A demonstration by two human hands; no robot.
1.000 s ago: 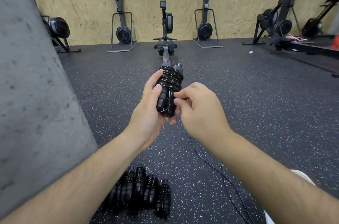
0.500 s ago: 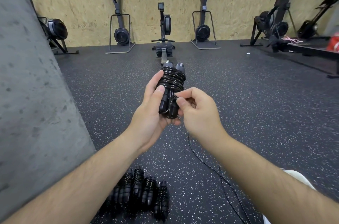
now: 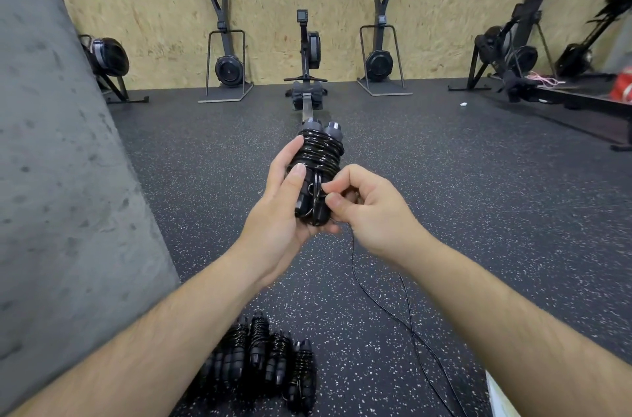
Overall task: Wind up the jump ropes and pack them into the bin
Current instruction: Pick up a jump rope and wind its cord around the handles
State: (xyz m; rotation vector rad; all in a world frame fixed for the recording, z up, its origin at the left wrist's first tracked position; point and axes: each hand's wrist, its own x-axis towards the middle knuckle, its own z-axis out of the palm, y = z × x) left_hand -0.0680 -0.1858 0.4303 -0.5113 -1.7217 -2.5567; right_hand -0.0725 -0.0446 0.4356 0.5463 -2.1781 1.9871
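The right hand (image 3: 371,211) has slid down the rope bundle (image 3: 319,170) since a second ago. Before, its fingers were by the middle of the bundle. Now they are at the bottom end, by the handle tips. I think the winding is nearly done and the hand is tucking in the last bit of cord (image 3: 379,300).

The left hand (image 3: 285,204) is wrapped around the bundle from the left side and holds it tight, as before. Its thumb lies flat on the front and its fingers curl behind. The bundle stands almost upright, tipped away a little.

The right thumb and first finger are pinched shut on the cord just beside the bundle. The loose cord hangs down from the fingers to the floor (image 3: 478,211).

Far below the fingers, four wound ropes (image 3: 263,362) lie side by side on the floor. No bin shows.
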